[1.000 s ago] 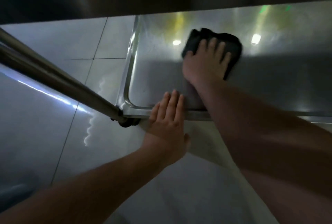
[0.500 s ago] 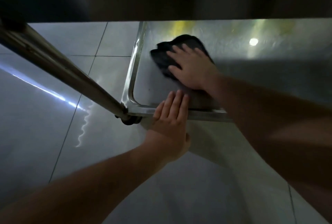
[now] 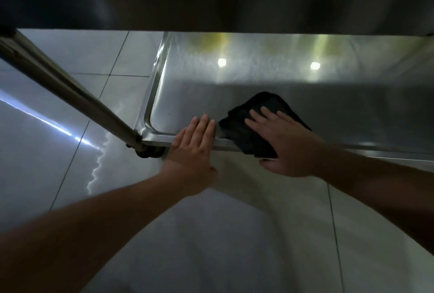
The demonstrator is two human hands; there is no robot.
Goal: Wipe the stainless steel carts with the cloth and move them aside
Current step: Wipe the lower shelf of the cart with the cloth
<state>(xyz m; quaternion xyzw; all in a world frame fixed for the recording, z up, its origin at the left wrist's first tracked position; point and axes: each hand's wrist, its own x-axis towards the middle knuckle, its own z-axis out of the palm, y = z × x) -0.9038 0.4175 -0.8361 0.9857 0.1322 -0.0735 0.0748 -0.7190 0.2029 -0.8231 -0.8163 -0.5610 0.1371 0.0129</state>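
Note:
The stainless steel cart's lower shelf (image 3: 270,76) fills the upper right, with its upper shelf (image 3: 211,10) crossing the top of the view. A black cloth (image 3: 246,132) lies over the shelf's near rim. My right hand (image 3: 288,144) presses flat on the cloth, fingers spread and straight, thumb below the rim. My left hand (image 3: 195,149) rests flat on the near rim just left of the cloth, fingers straight and together.
A steel leg post (image 3: 70,95) runs diagonally from the upper left down to the shelf's near left corner, where a dark caster (image 3: 146,151) sits. Glossy grey floor tiles (image 3: 94,198) lie all around below.
My right hand has dragged the cloth from the shelf's left part back toward me and to the right, onto the near rim. My left hand has stayed on the rim.

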